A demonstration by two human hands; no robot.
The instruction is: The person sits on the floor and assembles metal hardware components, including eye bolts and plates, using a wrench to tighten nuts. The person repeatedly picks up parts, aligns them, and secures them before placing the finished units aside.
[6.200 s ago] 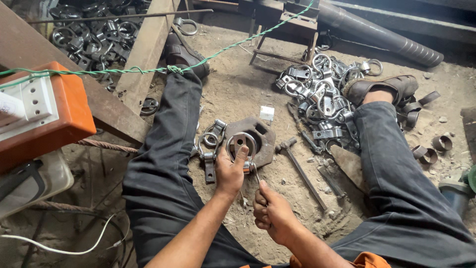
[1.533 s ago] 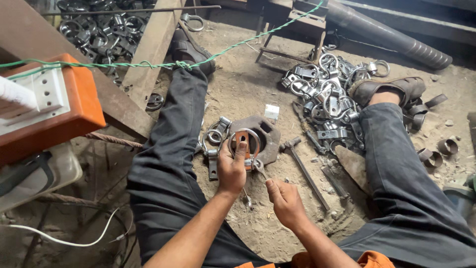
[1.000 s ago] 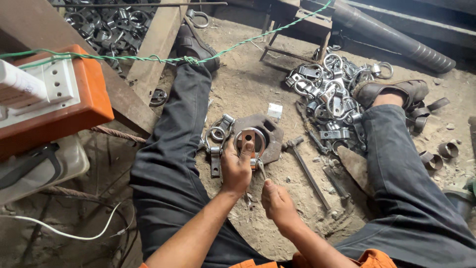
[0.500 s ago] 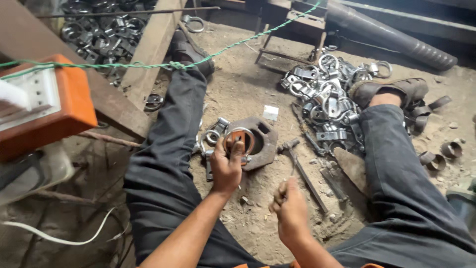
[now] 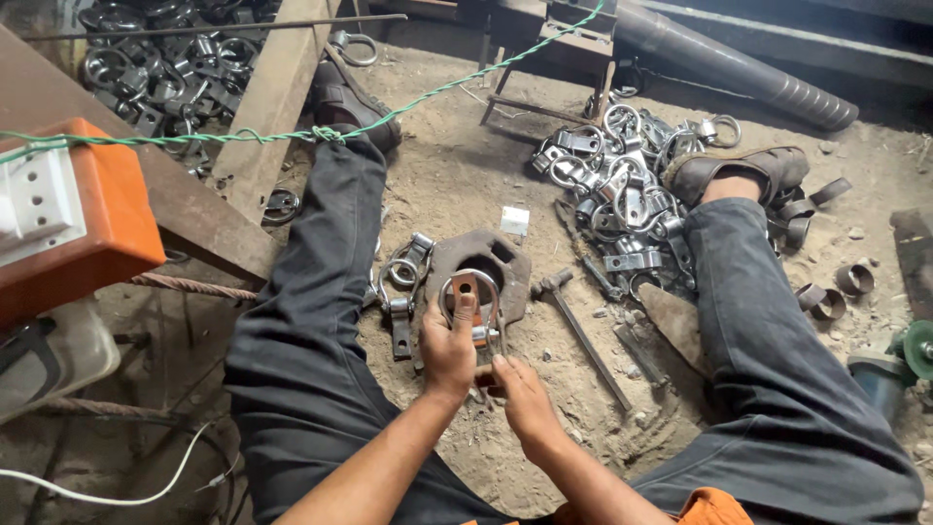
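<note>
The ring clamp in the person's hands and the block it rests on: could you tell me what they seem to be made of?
The ring clamp, held by the left hand and the right hand, looks like bare steel: grey, with a dull shine. Its inner strip is rust-brown, perhaps corroded. The block looks like heavy iron or steel: dark brown, matte, rough, with cut-out holes.
</note>
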